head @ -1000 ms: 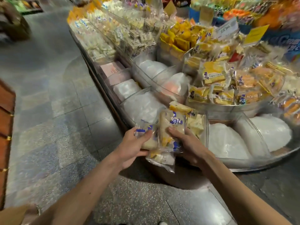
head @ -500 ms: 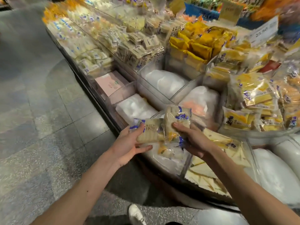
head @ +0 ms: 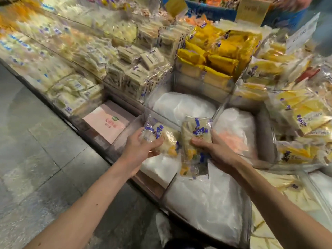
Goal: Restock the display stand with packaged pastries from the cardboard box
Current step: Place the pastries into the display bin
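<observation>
Clear wrap: your left hand (head: pixel 138 150) grips one pastry (head: pixel 162 139).
Right hand (head: pixel 217 151): you clasp a second pack (head: pixel 195 148).
Below: display stand (head: pixel 265 133), white-lined bins.

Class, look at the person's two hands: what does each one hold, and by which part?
The left hand grips a wrapped pastry by its near lower end. The right hand holds a stack of wrapped pastries around its middle, thumb on top.
</observation>
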